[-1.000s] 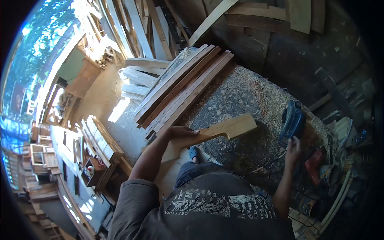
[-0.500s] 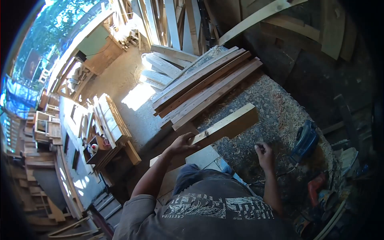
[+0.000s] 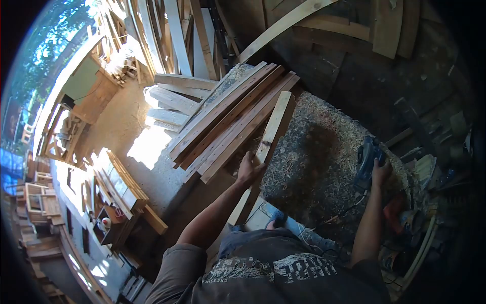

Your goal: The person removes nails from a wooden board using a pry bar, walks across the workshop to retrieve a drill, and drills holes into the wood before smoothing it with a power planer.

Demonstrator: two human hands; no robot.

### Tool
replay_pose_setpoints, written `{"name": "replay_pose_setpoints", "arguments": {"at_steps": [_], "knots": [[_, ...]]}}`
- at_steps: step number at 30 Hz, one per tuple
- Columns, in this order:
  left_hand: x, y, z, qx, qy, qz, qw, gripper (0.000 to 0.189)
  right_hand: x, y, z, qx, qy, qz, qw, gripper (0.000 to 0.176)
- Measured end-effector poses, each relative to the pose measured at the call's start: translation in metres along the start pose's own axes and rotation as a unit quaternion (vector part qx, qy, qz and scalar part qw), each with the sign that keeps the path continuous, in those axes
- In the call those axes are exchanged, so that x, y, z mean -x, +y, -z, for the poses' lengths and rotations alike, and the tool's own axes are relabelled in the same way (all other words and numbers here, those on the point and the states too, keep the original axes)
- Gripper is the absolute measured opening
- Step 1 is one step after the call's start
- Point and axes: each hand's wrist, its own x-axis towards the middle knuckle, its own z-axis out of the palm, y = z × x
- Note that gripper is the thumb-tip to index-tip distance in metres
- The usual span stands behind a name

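The wooden board (image 3: 273, 125) is gripped by the left hand (image 3: 249, 169), fingers wrapped, its long axis slanting forward-right beside stacked planks (image 3: 243, 126). The blue power tool (image 3: 365, 164) is touched by the half-curled right hand (image 3: 381, 172).

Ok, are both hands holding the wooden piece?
No, the left hand holds the wooden piece, while the right hand is at the blue tool.

We see harsh daylight pouring in from the left, washing out patches of the floor (image 3: 105, 110), while the right side sinks into murky shade. The round lens bends the boards (image 3: 286, 25) near the edges, and the corners fall black.
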Motion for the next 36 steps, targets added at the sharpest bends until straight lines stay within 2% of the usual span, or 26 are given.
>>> {"name": "replay_pose_setpoints", "arguments": {"at_steps": [1,2,3,4,5,6,7,8,9,11,12,13,15,16,17,19,21,23,25,27,28,30,31,33,36], "knots": [[-0.010,0.010,-0.018,0.038,-0.014,0.017,0.999,0.065,-0.017,0.022,-0.009,0.071,0.005,-0.013,0.997,0.045],[-0.016,0.023,-0.041,0.042,-0.002,0.032,0.999,0.065,-0.031,0.054,-0.031,0.060,-0.017,-0.041,0.997,0.045],[-0.021,0.035,-0.066,0.046,0.011,0.048,0.998,0.065,-0.038,0.056,-0.031,0.064,-0.015,-0.040,0.997,0.045],[-0.028,0.042,-0.088,0.023,0.018,0.042,0.999,0.068,-0.041,0.053,-0.030,-0.100,-0.123,-0.161,0.974,0.042],[-0.032,0.047,-0.108,0.025,0.014,0.044,0.999,0.068,-0.042,0.047,-0.030,-0.259,-0.222,-0.275,0.899,0.039],[-0.034,0.049,-0.126,0.032,-0.001,0.077,0.996,0.070,-0.041,0.042,-0.032,-0.324,-0.209,-0.286,0.877,0.035],[-0.037,0.052,-0.143,0.036,-0.018,0.107,0.993,0.072,-0.041,0.032,-0.029,-0.321,-0.203,-0.292,0.878,0.035],[-0.038,0.052,-0.160,-0.026,0.020,0.066,0.997,0.074,-0.044,0.020,-0.022,-0.370,-0.230,-0.317,0.843,0.035],[-0.037,0.052,-0.169,-0.030,0.008,0.068,0.997,0.074,-0.045,0.016,-0.017,-0.416,-0.257,-0.341,0.803,0.036],[-0.042,0.049,-0.175,0.076,-0.022,0.076,0.994,0.072,-0.046,0.020,-0.016,-0.410,-0.272,-0.339,0.802,0.036],[-0.044,0.049,-0.180,0.048,-0.024,0.066,0.996,0.074,-0.048,0.020,-0.013,-0.408,-0.290,-0.322,0.804,0.037],[-0.045,0.051,-0.184,0.048,-0.033,0.067,0.996,0.074,-0.040,0.006,-0.007,-0.398,-0.268,-0.318,0.818,0.037],[-0.048,0.053,-0.185,0.051,-0.039,0.051,0.997,0.079,-0.017,-0.020,0.009,-0.315,-0.246,-0.322,0.858,0.037],[-0.046,0.048,-0.183,0.046,-0.030,0.013,0.998,0.077,-0.001,-0.032,0.025,-0.305,-0.261,-0.302,0.865,0.041],[-0.047,0.048,-0.177,0.044,-0.039,0.017,0.998,0.077,0.014,-0.042,0.045,-0.298,-0.258,-0.310,0.865,0.041],[-0.054,0.053,-0.160,0.038,-0.079,0.050,0.995,0.067,0.047,-0.060,0.085,-0.409,-0.266,-0.356,0.797,0.042],[-0.071,0.048,-0.145,-0.026,-0.138,0.001,0.990,0.066,0.087,-0.076,0.114,-0.432,-0.238,-0.350,0.796,0.042],[-0.096,0.056,-0.131,-0.122,-0.181,0.000,0.976,0.063,0.128,-0.090,0.145,-0.442,-0.288,-0.298,0.796,0.040],[-0.107,0.067,-0.119,-0.169,-0.084,-0.033,0.982,0.055,0.170,-0.115,0.166,-0.410,-0.279,-0.303,0.814,0.042],[-0.132,0.059,-0.114,-0.147,-0.035,-0.135,0.979,0.050,0.206,-0.128,0.176,-0.367,-0.292,-0.274,0.840,0.045],[-0.142,0.065,-0.111,-0.142,-0.041,-0.139,0.979,0.050,0.222,-0.133,0.178,-0.362,-0.286,-0.275,0.844,0.045],[-0.151,0.084,-0.100,-0.210,0.000,-0.243,0.947,0.050,0.252,-0.143,0.184,-0.357,-0.290,-0.328,0.825,0.047],[-0.154,0.095,-0.096,-0.206,-0.004,-0.244,0.948,0.050,0.265,-0.149,0.185,-0.353,-0.286,-0.330,0.828,0.047],[-0.159,0.110,-0.091,-0.306,-0.054,-0.304,0.901,0.056,0.286,-0.160,0.189,-0.342,-0.306,-0.341,0.820,0.046],[-0.172,0.109,-0.096,-0.364,-0.071,-0.340,0.864,0.062,0.309,-0.166,0.193,-0.331,-0.333,-0.328,0.820,0.044]]}}
